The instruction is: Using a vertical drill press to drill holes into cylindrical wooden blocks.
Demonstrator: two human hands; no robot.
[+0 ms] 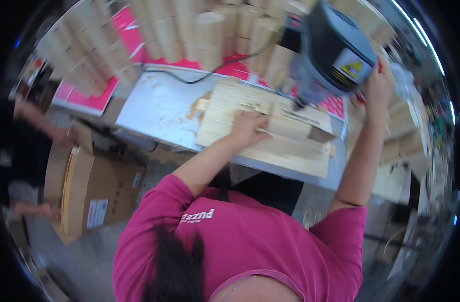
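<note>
A drill press (335, 50) with a dark grey housing and a yellow warning label stands at the far right of the bench. Its chuck points down over a light wooden block (293, 124) lying on a pale wooden board (220, 113). My left hand (250, 128) is at the block's left end, fingers and thumb bent around it. My right hand (381, 85) is raised at the right side of the drill press, its fingers curled at the machine's handle, which is mostly hidden. Wood shavings lie near my left fingers.
Stacked rounded wooden pieces (210, 40) line the bench's far side on pink printed sheets. A black cable (189, 80) crosses the metal bench top (157, 108). At left, another person's hand (64, 136) is by an open cardboard box (106, 189). More wood stands at right.
</note>
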